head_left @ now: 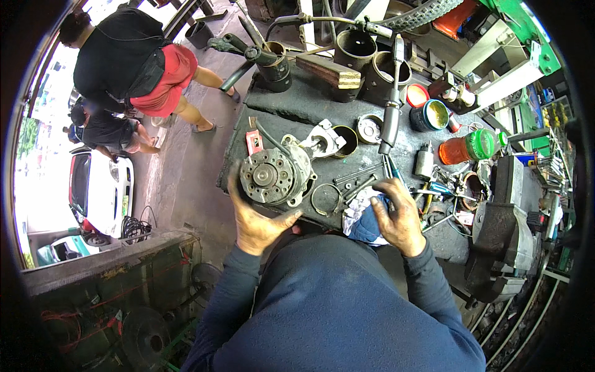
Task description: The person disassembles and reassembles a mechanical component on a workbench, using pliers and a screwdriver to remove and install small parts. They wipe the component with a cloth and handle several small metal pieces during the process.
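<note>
Head view: the left hand (pixel 255 218) is gripping a heavy, rigid metal alternator (pixel 273 175) from below at frame centre. The right hand (pixel 400 218) is closing on a soft blue-white rag (pixel 362 217); the alternator's greasy housing probably needs a rim grip.

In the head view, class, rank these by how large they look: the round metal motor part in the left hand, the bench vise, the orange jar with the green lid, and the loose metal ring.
1. bench vise, though it sits near the bent rim
2. round metal motor part
3. orange jar
4. metal ring, thin, nearly as wide as the jar
</note>
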{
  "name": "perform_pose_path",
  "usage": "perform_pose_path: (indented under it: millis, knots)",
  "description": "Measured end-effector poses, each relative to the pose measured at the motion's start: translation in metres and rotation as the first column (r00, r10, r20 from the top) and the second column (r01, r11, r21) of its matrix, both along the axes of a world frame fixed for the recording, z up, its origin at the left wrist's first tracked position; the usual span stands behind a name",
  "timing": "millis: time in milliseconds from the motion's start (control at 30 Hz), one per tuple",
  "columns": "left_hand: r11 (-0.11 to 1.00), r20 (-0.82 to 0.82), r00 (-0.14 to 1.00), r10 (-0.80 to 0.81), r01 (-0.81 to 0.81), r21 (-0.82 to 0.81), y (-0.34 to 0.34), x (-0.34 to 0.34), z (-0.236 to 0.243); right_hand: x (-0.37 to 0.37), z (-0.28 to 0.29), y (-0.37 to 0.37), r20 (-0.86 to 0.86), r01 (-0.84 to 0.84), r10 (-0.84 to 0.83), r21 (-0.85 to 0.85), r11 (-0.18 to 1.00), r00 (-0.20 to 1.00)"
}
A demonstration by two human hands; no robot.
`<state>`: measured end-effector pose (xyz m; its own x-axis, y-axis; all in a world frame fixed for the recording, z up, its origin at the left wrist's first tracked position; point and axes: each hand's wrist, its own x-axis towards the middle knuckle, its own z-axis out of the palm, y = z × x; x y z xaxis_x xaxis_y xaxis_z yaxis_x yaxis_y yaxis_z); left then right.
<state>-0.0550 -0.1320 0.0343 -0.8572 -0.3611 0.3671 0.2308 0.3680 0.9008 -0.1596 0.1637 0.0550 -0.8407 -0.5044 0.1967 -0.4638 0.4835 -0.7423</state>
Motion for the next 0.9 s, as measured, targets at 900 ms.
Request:
perform_pose_path:
  millis: [900]
  knots:
    - [0.969, -0.055, 0.987, 0.148, -0.156, -0.191, -0.025, -0.026, 0.083, -0.01, -0.007, -0.065, 0.143, -0.344, 0.348, -0.053, 0.937, 0.927]
